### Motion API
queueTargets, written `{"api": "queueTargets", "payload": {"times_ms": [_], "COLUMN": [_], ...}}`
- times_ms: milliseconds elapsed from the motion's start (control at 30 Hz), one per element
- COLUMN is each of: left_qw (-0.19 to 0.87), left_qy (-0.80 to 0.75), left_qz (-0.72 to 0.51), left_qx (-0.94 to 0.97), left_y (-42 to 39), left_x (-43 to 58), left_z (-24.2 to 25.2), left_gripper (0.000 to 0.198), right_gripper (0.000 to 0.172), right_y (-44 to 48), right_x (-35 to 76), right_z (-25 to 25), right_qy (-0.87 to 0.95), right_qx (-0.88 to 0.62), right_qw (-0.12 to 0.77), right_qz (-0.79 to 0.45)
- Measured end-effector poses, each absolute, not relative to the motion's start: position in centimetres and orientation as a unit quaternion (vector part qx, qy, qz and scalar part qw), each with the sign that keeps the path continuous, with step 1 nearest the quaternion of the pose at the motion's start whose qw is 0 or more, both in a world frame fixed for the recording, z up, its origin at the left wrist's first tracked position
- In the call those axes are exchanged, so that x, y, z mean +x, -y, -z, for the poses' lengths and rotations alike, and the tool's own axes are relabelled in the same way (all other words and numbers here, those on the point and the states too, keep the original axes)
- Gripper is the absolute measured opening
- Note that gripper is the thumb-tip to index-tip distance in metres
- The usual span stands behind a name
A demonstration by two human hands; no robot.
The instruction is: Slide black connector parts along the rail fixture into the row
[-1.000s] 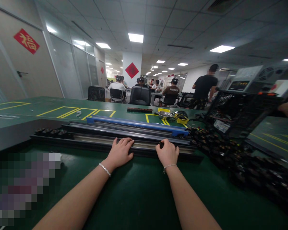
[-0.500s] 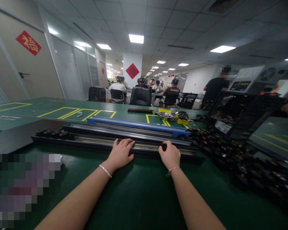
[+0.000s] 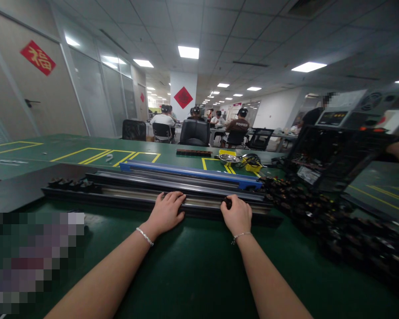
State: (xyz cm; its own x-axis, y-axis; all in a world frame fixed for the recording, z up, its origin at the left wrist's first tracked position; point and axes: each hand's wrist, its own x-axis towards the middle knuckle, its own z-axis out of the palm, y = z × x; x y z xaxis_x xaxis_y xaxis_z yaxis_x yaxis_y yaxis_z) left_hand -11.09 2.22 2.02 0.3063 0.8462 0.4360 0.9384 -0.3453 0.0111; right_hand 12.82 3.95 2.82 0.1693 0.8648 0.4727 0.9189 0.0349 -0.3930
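Observation:
A long black rail (image 3: 126,195) with a metal channel lies across the green table in front of me. My left hand (image 3: 166,212) rests on it, fingers stretched flat over the channel. My right hand (image 3: 237,213) is closed in a pinch on a small black part (image 3: 227,202) at the rail's near edge. A few small black parts (image 3: 69,182) sit in the rail at its left end. Behind it lie further black rails and a blue one (image 3: 189,171).
A heap of small black parts (image 3: 319,212) covers the table on the right, below a black crate (image 3: 332,155). A metal bowl (image 3: 229,158) and yellow items stand farther back. Seated people and office chairs are beyond the table; another person's arm shows at the right edge.
My hands have hardly moved; the right hand has shifted slightly right along the rail. The standing person in black at the back has walked to the right, behind the crate.

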Motion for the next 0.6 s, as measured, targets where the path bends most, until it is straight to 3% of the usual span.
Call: {"api": "queueTargets", "payload": {"times_ms": [600], "left_qw": [0.123], "left_qy": [0.559], "left_qz": [0.185], "left_qx": [-0.799], "left_y": [-2.20], "left_x": [-11.11], "left_z": [-2.08], "left_gripper": [0.052], "right_gripper": [0.021], "right_y": [-4.01], "right_x": [13.34], "right_z": [-2.82], "right_qy": [0.630], "right_qx": [-0.705], "right_qw": [0.324], "right_qz": [0.036]}}
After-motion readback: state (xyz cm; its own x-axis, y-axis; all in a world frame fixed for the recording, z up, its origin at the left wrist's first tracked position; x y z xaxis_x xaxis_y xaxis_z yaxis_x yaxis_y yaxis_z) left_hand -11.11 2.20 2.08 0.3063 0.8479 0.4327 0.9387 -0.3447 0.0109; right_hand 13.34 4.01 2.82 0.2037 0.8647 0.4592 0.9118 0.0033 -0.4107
